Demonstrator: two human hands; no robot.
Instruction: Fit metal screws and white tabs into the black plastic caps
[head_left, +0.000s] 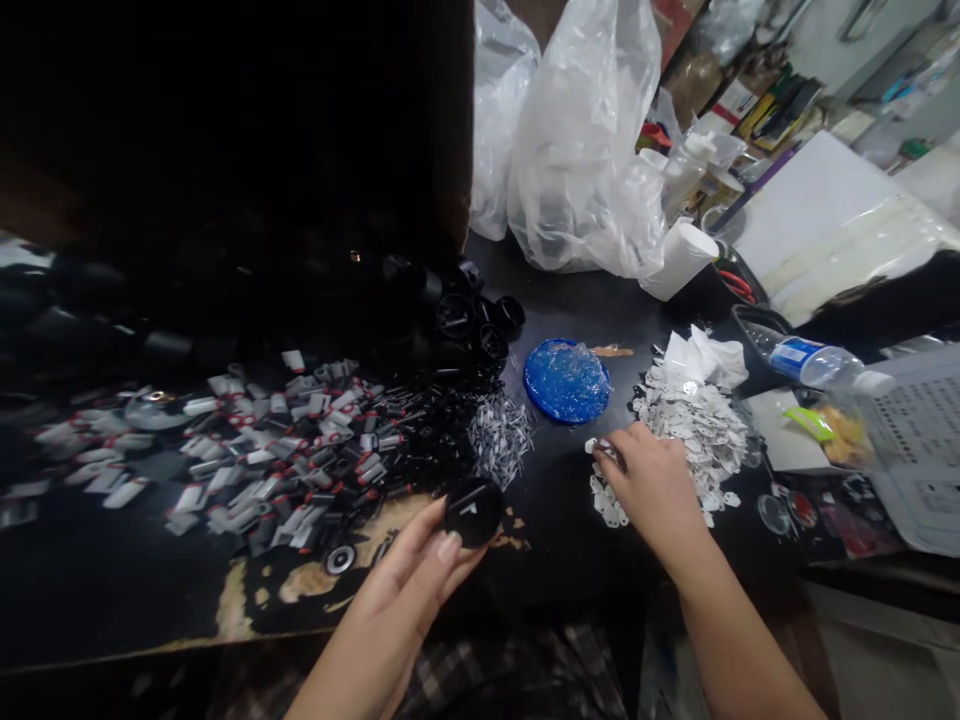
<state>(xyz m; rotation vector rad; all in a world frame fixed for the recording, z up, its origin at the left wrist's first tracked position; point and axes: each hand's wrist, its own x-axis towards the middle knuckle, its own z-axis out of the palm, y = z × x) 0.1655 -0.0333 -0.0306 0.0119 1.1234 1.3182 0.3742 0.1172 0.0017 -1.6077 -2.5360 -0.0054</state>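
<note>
My left hand (pixel 427 570) is closed around a round black plastic cap (pixel 474 512) near the table's front edge, with the thumb on its lower rim. A small raised bar shows on the cap's face. My right hand (pixel 651 487) reaches down over several loose thin white plates (pixel 609 508) beside a larger heap of the same plates (pixel 701 415). Its thumb and fingers are pinched together, and what lies between them is too small to make out. Between the hands, farther back, sits a blue lid (pixel 566 380) smeared with a clear, shiny gel.
Grey pieces with red ends (pixel 300 450) spread over the left side, beside small grey pins (pixel 501 435) and black round parts (pixel 457 315). Plastic bags (pixel 577 150) stand behind. A water bottle (pixel 817 362) lies at right. The table's front edge (pixel 247 638) is worn.
</note>
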